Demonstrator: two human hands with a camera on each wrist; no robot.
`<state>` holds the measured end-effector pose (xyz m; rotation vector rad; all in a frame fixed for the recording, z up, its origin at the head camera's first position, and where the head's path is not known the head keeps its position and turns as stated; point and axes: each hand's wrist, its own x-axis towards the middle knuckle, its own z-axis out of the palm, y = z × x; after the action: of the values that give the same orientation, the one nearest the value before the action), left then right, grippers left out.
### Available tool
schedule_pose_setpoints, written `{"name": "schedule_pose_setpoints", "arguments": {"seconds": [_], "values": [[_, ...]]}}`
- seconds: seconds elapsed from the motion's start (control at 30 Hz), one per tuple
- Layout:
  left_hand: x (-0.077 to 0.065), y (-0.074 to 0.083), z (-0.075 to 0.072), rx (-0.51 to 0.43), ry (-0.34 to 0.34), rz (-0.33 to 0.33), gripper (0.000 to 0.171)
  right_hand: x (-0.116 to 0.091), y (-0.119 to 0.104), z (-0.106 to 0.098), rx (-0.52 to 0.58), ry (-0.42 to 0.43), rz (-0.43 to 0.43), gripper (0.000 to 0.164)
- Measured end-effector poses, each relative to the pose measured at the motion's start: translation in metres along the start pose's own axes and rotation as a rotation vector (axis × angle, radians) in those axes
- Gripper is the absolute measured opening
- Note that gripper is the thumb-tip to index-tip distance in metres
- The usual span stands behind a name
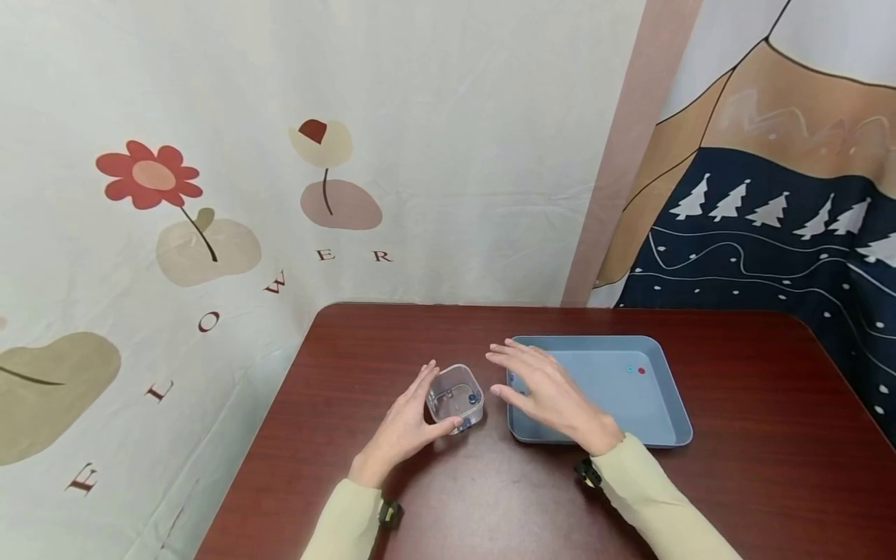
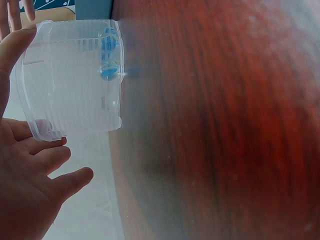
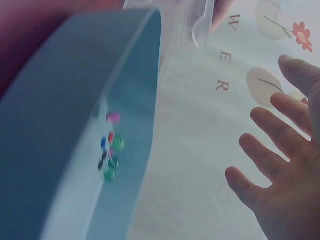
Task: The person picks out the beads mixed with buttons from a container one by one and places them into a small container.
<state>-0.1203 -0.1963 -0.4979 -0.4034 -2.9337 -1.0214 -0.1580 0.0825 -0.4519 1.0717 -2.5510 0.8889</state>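
Note:
A small clear plastic box stands on the table, with a few blue glass-like beads near its bottom. My left hand holds the box from the left, thumb at the near side and fingers at the far side. Over the left end of a blue-grey tray hovers my right hand, fingers spread and holding nothing. Inside the tray, the right wrist view shows several small green, pink, red and blue beads; the right hand hides part of that end in the head view.
The dark red-brown wooden table carries the box and, to its right, the tray. A red dot and a small teal piece lie in the tray's far right part. Behind the table hangs a printed cloth.

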Motion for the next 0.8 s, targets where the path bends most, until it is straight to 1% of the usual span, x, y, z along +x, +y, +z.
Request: {"name": "schedule_pose_setpoints", "arguments": {"seconds": [0.1, 0.2, 0.37, 0.5, 0.8], "values": [[0.000, 0.000, 0.000, 0.002, -0.003, -0.004, 0.099, -0.002, 0.008, -0.009, -0.033, -0.013, -0.002, 0.053], [0.000, 0.000, -0.001, 0.003, 0.000, -0.006, 0.099, -0.004, 0.017, -0.017, -0.065, -0.045, -0.001, 0.056], [0.000, 0.000, 0.000, 0.006, 0.005, -0.003, 0.099, -0.006, 0.032, -0.028, -0.071, -0.142, 0.023, 0.061], [0.001, 0.000, 0.000, 0.005, 0.006, 0.004, 0.098, -0.006, 0.044, -0.033, -0.091, -0.199, 0.034, 0.062], [0.001, 0.000, 0.000, 0.000, 0.005, 0.004, 0.099, -0.002, 0.065, -0.034, -0.158, -0.277, 0.028, 0.062]]}}
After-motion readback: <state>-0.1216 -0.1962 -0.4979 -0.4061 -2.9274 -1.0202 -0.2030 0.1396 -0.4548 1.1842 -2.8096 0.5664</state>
